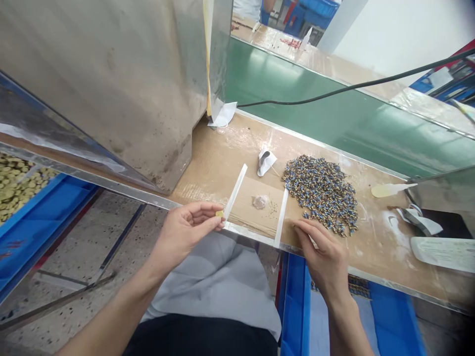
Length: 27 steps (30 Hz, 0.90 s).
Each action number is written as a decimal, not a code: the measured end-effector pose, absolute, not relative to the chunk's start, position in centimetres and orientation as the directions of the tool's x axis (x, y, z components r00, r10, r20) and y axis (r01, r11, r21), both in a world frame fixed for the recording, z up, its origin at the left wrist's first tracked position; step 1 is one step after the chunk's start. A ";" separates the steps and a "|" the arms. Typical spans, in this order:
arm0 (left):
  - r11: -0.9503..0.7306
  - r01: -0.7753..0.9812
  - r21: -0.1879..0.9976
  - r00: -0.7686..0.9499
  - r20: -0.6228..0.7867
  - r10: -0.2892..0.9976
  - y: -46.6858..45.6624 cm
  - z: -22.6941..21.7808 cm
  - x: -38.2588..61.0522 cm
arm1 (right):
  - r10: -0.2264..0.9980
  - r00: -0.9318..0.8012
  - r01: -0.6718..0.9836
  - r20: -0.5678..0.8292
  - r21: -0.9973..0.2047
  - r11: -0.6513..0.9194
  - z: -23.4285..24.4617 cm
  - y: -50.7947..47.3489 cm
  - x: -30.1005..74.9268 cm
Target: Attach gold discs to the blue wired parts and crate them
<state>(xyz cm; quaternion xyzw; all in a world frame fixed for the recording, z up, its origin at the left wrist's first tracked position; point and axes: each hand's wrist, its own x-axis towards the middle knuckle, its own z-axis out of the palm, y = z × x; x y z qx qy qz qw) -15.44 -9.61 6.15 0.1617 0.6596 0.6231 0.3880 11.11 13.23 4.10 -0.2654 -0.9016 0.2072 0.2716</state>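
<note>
My left hand (187,228) is at the front edge of the bench, with thumb and forefinger pinched on a small yellow-green disc (219,213). My right hand (319,247) rests on the bench edge, fingers curled around a thin pale tool, at the near side of a pile of small blue-and-gold parts (322,192). Between the hands lie two white strips (235,193) that frame a patch of brown card with a small clear dish (261,201) on it.
A tall metal housing (122,84) stands at the left on the bench. A green conveyor belt (334,116) runs behind, with a black cable (356,85) over it. Blue bins: one at left with yellowish discs (17,185), another below the bench (297,306). White scoops (438,249) lie at right.
</note>
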 end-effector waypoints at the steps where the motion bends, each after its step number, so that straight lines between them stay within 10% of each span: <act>1: 0.173 -0.266 0.948 -0.649 -0.309 0.695 -9.5 6.0 -15.4 | 0.590 -0.712 0.363 0.380 -0.520 0.773 4.0 13.3 11.2; 27: -0.001 -0.409 0.913 -0.525 -0.235 0.818 -6.1 3.6 -12.6 | 0.565 -0.607 0.200 0.559 -0.581 0.789 6.2 11.7 2.1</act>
